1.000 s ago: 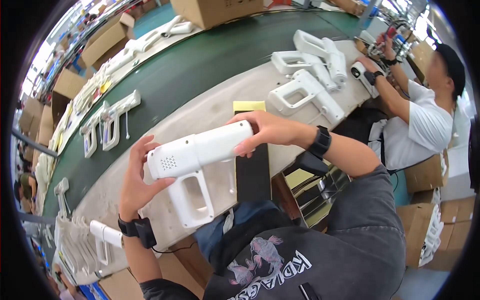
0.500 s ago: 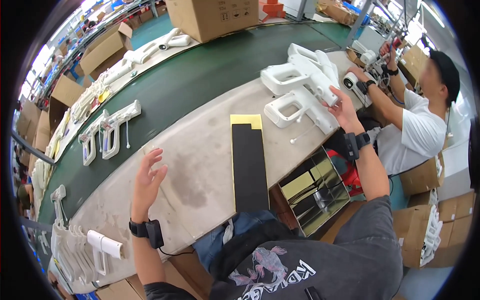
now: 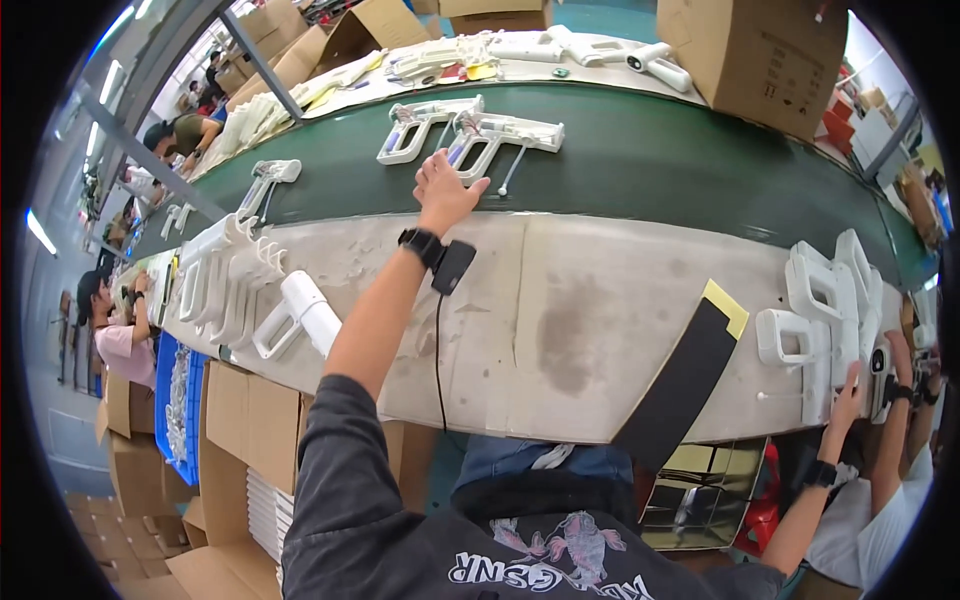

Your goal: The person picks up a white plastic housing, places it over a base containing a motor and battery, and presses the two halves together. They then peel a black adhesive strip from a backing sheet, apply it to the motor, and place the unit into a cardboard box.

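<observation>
My left hand reaches over the green belt, fingers stretched and thumb apart. Its fingertips overlap the handle of a white gun-shaped half shell with wiring inside and a thin white ball-ended stem beside it. Just behind lies a similar open half shell. At the far right, my right hand rests against the near end of several stacked white gun-shaped housings. Its fingers look extended, though they are partly hidden along the housing's edge.
A black strip with yellow edging lies across the table's front edge. Several white shell halves stand at the left, beside a white housing. A cardboard box stands beyond the belt. Close by on the right, a co-worker's arm reaches in.
My view has swung left. My left hand has moved from above the table out to the half shells on the belt. My right hand stays by the stacked housings.
</observation>
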